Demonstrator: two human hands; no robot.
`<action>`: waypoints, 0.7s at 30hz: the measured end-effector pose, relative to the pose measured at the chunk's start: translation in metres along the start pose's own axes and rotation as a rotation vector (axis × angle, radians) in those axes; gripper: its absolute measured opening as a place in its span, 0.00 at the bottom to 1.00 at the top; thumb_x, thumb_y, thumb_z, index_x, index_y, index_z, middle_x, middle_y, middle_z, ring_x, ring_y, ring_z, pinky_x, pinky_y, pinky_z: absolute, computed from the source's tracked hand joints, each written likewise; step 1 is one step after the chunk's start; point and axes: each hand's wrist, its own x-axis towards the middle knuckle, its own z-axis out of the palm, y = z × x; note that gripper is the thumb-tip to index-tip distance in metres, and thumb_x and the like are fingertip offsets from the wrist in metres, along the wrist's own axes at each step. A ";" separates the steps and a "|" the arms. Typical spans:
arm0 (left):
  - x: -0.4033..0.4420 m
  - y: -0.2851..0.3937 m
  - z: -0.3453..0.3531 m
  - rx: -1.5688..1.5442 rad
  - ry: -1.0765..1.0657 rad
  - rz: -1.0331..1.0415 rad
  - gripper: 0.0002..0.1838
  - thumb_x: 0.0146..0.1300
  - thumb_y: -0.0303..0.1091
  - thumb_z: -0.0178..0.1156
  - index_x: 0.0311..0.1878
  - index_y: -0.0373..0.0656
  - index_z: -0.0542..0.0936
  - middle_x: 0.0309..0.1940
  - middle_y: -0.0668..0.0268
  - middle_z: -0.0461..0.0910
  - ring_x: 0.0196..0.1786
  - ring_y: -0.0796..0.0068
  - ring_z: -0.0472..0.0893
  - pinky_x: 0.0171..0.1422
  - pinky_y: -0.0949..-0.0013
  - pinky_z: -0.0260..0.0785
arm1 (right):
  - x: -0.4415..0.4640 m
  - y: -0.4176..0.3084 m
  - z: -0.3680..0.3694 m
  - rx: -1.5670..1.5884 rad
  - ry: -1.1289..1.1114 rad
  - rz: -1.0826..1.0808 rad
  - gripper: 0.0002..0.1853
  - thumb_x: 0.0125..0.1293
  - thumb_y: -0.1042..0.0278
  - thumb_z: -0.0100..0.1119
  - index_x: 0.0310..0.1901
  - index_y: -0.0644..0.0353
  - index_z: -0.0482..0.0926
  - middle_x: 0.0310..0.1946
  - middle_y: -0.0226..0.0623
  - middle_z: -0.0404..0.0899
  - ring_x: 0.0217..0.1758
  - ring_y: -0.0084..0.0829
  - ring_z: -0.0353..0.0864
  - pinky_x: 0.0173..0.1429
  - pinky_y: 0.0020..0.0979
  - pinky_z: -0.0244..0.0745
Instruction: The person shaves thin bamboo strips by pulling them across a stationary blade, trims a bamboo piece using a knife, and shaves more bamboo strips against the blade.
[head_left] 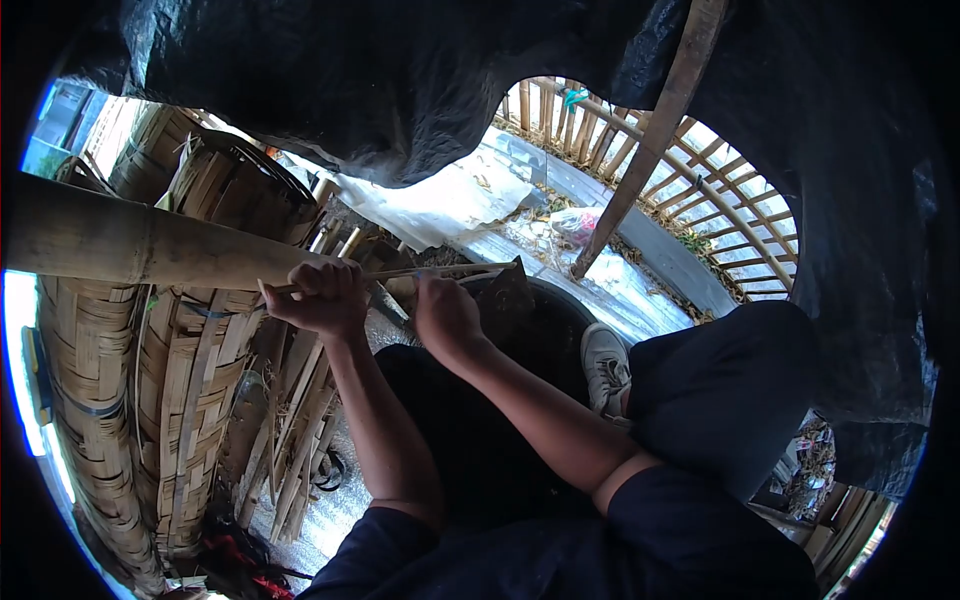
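A thin bamboo strip (390, 273) runs sideways in front of me, below the end of a thick bamboo pole (150, 240). My left hand (325, 295) is wrapped round the strip, close against the pole. To its right, my right hand (445, 315) is closed in a fist near the strip; what its fingers grip is partly hidden. A dark flat blade-like piece (507, 293) lies just right of my right hand, by the far end of the strip.
Woven bamboo baskets (95, 400) and loose split strips (290, 440) are on the left. Black sheeting (300, 80) hangs overhead. A slanted wooden post (650, 150) stands ahead, before a slatted bamboo fence (725, 190). My shoe (605, 368) is at centre right.
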 end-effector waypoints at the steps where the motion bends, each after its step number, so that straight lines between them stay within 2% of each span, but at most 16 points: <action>1: -0.001 0.000 0.001 0.013 -0.001 0.001 0.34 0.63 0.69 0.31 0.13 0.52 0.50 0.07 0.76 0.42 0.11 0.81 0.41 0.16 0.73 0.34 | -0.005 -0.008 0.001 0.050 0.041 -0.028 0.05 0.61 0.75 0.48 0.35 0.68 0.71 0.26 0.59 0.79 0.35 0.55 0.82 0.38 0.47 0.78; 4: -0.002 0.002 0.000 0.039 0.016 0.016 0.34 0.63 0.69 0.31 0.13 0.52 0.50 0.07 0.76 0.42 0.11 0.81 0.41 0.16 0.73 0.35 | 0.011 0.024 0.020 -0.024 0.006 0.055 0.05 0.59 0.76 0.48 0.35 0.68 0.72 0.26 0.58 0.79 0.35 0.55 0.82 0.39 0.47 0.79; 6: -0.005 0.005 -0.006 0.042 0.045 0.027 0.34 0.63 0.69 0.31 0.13 0.52 0.50 0.07 0.76 0.42 0.11 0.81 0.41 0.16 0.72 0.35 | 0.016 0.061 0.020 -0.092 0.021 -0.004 0.05 0.59 0.75 0.50 0.35 0.67 0.72 0.27 0.56 0.80 0.35 0.53 0.83 0.39 0.46 0.79; 8: -0.004 0.006 -0.006 0.046 0.071 0.042 0.34 0.63 0.69 0.31 0.13 0.52 0.50 0.07 0.76 0.42 0.11 0.81 0.41 0.16 0.72 0.35 | 0.020 0.080 0.021 -0.126 -0.016 0.111 0.05 0.58 0.75 0.51 0.35 0.67 0.72 0.27 0.55 0.80 0.34 0.51 0.83 0.40 0.46 0.80; 10: -0.001 0.003 -0.001 0.034 0.065 0.011 0.33 0.63 0.69 0.33 0.13 0.52 0.51 0.07 0.76 0.42 0.12 0.81 0.40 0.16 0.72 0.35 | 0.016 0.053 0.022 -0.168 -0.061 0.066 0.04 0.58 0.76 0.52 0.34 0.66 0.72 0.26 0.54 0.80 0.34 0.51 0.83 0.38 0.45 0.80; 12: 0.001 0.001 0.000 0.012 0.118 0.001 0.33 0.62 0.69 0.33 0.13 0.52 0.51 0.08 0.76 0.42 0.12 0.81 0.40 0.16 0.72 0.35 | -0.002 -0.002 0.009 -0.026 0.029 0.007 0.04 0.59 0.75 0.51 0.34 0.67 0.72 0.25 0.54 0.80 0.33 0.52 0.83 0.38 0.44 0.80; 15: -0.001 0.002 -0.001 0.019 0.159 0.006 0.33 0.62 0.70 0.35 0.13 0.52 0.51 0.08 0.76 0.42 0.12 0.81 0.40 0.17 0.72 0.35 | 0.002 0.008 0.018 0.029 0.062 -0.072 0.06 0.63 0.74 0.48 0.35 0.68 0.72 0.24 0.54 0.79 0.31 0.52 0.83 0.37 0.45 0.80; 19: -0.003 0.008 -0.013 0.015 0.207 0.022 0.34 0.61 0.71 0.36 0.14 0.52 0.52 0.08 0.76 0.42 0.12 0.81 0.40 0.17 0.73 0.34 | 0.020 0.084 0.036 -0.051 0.059 -0.047 0.06 0.64 0.74 0.47 0.35 0.69 0.71 0.23 0.55 0.79 0.30 0.53 0.82 0.36 0.47 0.79; 21: -0.002 0.007 -0.008 0.024 0.180 0.019 0.34 0.61 0.72 0.36 0.14 0.52 0.51 0.08 0.76 0.42 0.12 0.81 0.40 0.17 0.73 0.34 | 0.025 0.097 0.038 -0.045 0.139 0.075 0.07 0.65 0.73 0.46 0.34 0.69 0.70 0.22 0.56 0.78 0.30 0.53 0.81 0.35 0.48 0.78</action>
